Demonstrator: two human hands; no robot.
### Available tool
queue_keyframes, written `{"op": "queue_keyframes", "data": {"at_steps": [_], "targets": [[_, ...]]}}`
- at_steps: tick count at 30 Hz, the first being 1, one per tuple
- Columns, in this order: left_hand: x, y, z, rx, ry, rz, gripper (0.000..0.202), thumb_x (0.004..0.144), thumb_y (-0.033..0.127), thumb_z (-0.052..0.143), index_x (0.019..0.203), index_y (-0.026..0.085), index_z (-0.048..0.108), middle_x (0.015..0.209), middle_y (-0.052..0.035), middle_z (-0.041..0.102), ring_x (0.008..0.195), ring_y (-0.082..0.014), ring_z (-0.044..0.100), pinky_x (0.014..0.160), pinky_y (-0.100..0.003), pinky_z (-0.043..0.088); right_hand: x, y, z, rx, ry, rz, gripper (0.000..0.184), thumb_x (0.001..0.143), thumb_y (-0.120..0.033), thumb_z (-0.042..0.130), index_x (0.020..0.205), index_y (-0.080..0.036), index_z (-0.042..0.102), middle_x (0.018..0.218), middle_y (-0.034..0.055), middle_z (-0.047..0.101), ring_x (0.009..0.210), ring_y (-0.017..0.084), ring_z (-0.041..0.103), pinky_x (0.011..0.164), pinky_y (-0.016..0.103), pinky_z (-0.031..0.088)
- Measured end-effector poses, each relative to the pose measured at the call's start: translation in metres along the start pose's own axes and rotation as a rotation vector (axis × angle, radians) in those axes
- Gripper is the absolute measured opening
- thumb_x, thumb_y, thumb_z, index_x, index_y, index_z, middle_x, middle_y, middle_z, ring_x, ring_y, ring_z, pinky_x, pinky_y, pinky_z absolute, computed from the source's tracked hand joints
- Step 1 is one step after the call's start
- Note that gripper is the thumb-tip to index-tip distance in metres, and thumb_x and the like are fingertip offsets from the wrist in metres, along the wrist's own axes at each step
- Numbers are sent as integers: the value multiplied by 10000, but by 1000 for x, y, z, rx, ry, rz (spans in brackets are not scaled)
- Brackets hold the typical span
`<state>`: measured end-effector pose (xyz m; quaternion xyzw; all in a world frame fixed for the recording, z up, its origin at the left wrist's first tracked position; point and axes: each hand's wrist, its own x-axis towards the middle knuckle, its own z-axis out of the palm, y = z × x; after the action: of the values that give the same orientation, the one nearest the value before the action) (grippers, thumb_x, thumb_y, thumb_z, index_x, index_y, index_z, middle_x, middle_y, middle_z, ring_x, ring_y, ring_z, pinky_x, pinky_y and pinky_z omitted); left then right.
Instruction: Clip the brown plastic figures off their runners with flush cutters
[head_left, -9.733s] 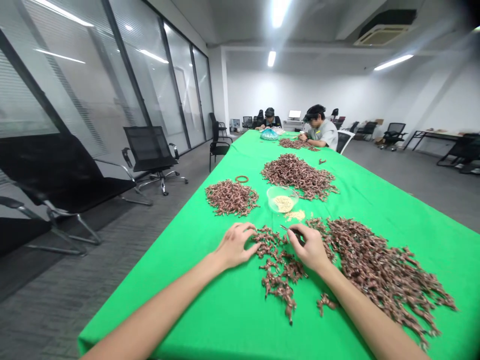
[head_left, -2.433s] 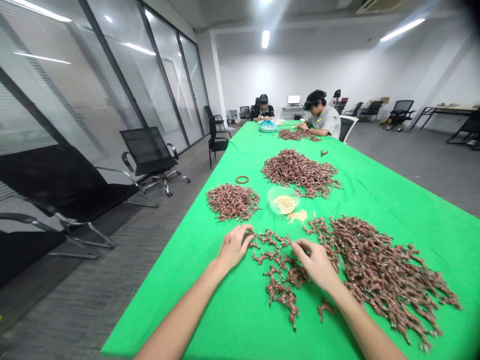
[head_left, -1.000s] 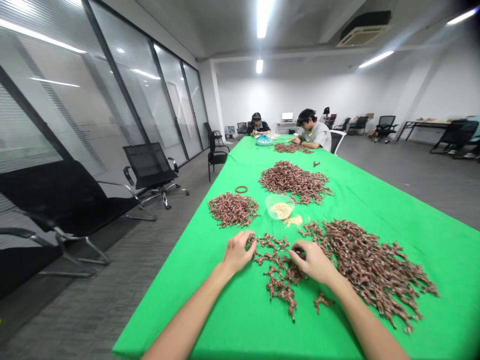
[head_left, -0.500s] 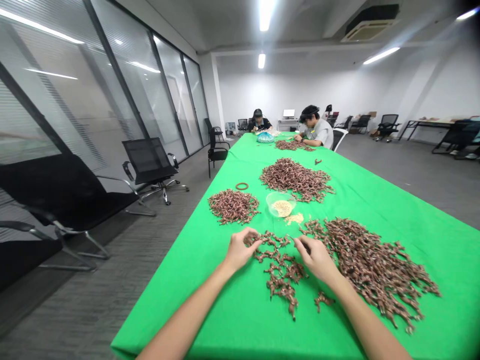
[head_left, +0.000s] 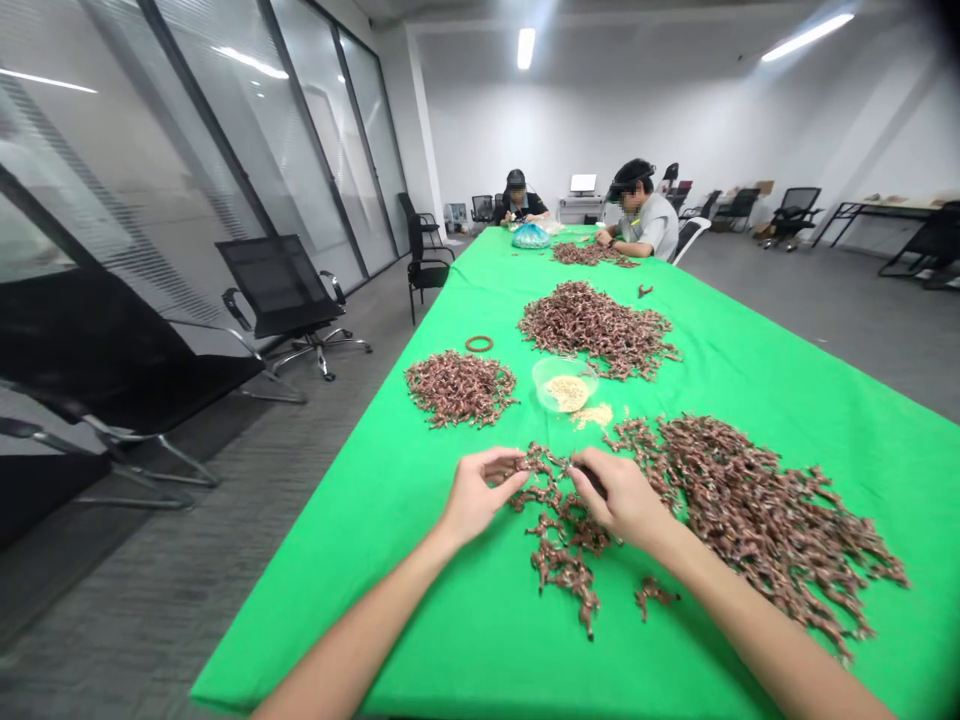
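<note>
My left hand (head_left: 484, 490) is at the near middle of the table, thumb and fingers pinched on a small brown figurine (head_left: 537, 460) that looks like a four-legged animal. Just to its right, my right hand (head_left: 619, 495) is closed on a thin grey metal tool, its tip close to that figurine; most of the tool is hidden by the fingers. Below and between both hands lies a loose cluster of brown figurines (head_left: 562, 570). One single figurine (head_left: 654, 594) rests apart, under my right forearm.
A clear bowl (head_left: 544, 385) of pale grains stands ahead, with spilled grains (head_left: 596, 415) beside it. Brown figurines form a large right pile (head_left: 757, 510), a left pile (head_left: 461, 388) and a middle pile (head_left: 592, 325). A brown ring (head_left: 479, 343) lies behind. Two people sit at the far end.
My right hand has moved left, bringing the tool's tip toward the figurine in my left hand. The camera view has tilted down slightly.
</note>
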<state>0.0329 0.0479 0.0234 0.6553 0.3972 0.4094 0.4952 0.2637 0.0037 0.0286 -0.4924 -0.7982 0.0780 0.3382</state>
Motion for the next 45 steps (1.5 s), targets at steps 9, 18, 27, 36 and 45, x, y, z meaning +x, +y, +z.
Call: {"op": "queue_keyframes", "data": {"at_steps": [9, 18, 27, 36, 45], "targets": [[-8, 17, 4, -186, -172, -90, 340, 904, 318, 703, 1201, 158, 664, 1126, -124, 763, 1011, -249, 744, 912, -347, 582, -4, -4, 14, -54, 151, -107, 169, 969, -272, 513, 1046, -137, 579, 821, 57, 591, 742, 180, 553, 666, 300, 430], [-13, 16, 8, -493, -185, -206, 213, 843, 198, 775, 1041, 146, 714, 989, -81, 796, 851, -201, 778, 799, -254, 613, -12, -9, 14, -52, 171, -178, 191, 919, -227, 581, 1064, -103, 578, 847, 93, 602, 748, 190, 529, 656, 322, 452], [-15, 20, 10, -609, -187, -307, 298, 732, 150, 860, 1005, 117, 743, 820, -61, 786, 712, -205, 780, 710, -246, 634, -13, -9, 14, -19, 141, -172, 197, 907, -214, 596, 1072, -109, 575, 833, 89, 599, 739, 191, 538, 634, 321, 460], [-15, 27, 14, -678, -195, -393, 317, 715, 241, 881, 950, 95, 727, 777, -71, 768, 608, -189, 754, 593, -234, 621, -13, -12, 10, -211, 220, -250, 266, 881, -257, 655, 1076, -87, 591, 869, 128, 650, 770, 225, 564, 660, 357, 482], [-18, 27, 15, -705, -207, -481, 412, 682, 330, 901, 923, 89, 668, 755, -99, 762, 582, -202, 742, 539, -234, 582, -16, -10, 4, -384, 208, -296, 303, 892, -301, 639, 1132, -127, 575, 868, 116, 668, 790, 237, 576, 659, 367, 467]]}}
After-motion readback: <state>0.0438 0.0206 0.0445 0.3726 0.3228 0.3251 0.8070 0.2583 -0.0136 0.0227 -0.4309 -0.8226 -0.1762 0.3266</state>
